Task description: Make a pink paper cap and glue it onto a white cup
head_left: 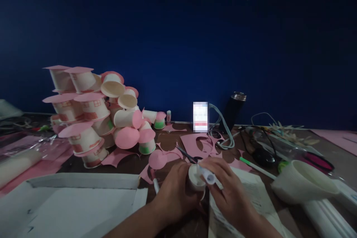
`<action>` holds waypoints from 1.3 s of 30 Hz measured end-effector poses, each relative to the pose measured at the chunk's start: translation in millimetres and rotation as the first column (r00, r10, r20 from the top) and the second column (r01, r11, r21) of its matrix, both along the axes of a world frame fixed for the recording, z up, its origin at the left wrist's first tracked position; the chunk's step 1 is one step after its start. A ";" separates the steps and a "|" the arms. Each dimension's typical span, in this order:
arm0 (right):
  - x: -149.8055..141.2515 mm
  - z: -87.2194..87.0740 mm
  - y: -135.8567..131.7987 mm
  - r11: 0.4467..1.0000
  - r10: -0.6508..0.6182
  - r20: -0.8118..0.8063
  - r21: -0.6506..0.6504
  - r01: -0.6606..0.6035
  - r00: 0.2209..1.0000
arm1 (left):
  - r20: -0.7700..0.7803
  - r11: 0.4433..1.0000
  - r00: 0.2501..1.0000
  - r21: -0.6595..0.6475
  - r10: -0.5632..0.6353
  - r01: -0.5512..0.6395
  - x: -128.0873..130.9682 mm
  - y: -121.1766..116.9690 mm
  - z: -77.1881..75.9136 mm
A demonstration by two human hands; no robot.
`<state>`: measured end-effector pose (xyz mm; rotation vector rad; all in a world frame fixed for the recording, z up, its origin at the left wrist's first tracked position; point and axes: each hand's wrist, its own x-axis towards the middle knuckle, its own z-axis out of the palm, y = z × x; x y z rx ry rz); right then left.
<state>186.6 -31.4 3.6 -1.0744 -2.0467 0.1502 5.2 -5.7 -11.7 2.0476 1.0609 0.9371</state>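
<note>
My left hand is wrapped round a white paper cup, whose bottom end is turned up toward me. Between the fingers of my right hand is a small white tube with a round end; its tip is close to the cup, but I cannot tell whether they touch. Just beyond my hands lie scissors, partly hidden, among cut pink paper. A pink paper circle rests beyond my left hand, with a pen beside it.
Paper cups with pink disc tops are stacked at the left. A white box lid lies front left. Beyond stand a lit screen and a dark bottle. A printed sheet and a large white roll lie right.
</note>
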 end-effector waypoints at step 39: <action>-1.5 6.3 -2.0 0.927 -0.362 -0.374 -0.240 0.288 0.854 | 0.029 0.999 0.999 -0.035 -0.036 0.037 -3.0 -0.6 0.7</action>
